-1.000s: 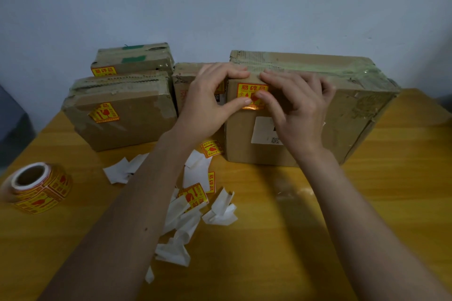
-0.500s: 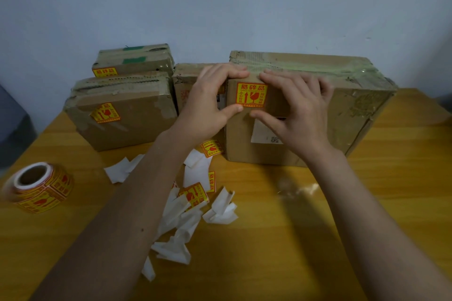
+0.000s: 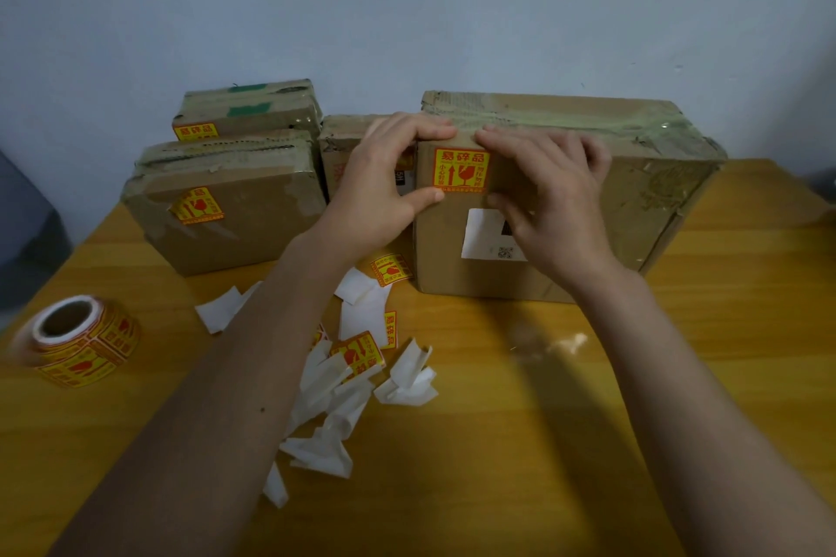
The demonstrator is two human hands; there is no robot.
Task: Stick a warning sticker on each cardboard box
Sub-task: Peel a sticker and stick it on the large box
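A yellow warning sticker lies flat on the near face of the large cardboard box, at its upper left corner, on the right side of the desk. The left hand frames it, fingers on the box's top edge and thumb at the sticker's lower left corner, its grip spread. The right hand lies with its fingers against the box face just right of the sticker, its grip relaxed and holding nothing. Left, three smaller boxes stand grouped; two show stickers. A sticker roll sits near left, beside torn backing scraps.
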